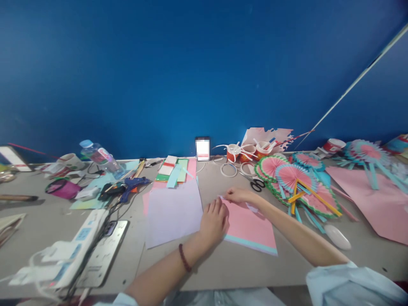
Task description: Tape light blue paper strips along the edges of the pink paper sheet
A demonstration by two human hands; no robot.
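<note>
A pink sheet of paper (pixel 250 223) with a light blue band along its near edge lies in front of me. My left hand (pixel 214 219) rests on its left edge, fingers laid down on the paper. At the far left corner, my right hand (pixel 237 194) pinches the paper's edge with its fingertips; a bit of lilac paper shows beside them. More lilac paper (pixel 252 208) peeks out beneath my right forearm. Left of my left hand lies a large lilac sheet (pixel 174 214).
Black-handled scissors (pixel 257 185) and paper fans (pixel 296 182) lie to the right, with a white mouse (pixel 338 236). On the left are a power strip (pixel 81 244), a phone (pixel 105 255), a blue glue gun (pixel 134 187) and a tilted bottle (pixel 103 158). A blue wall (pixel 191 76) rises behind.
</note>
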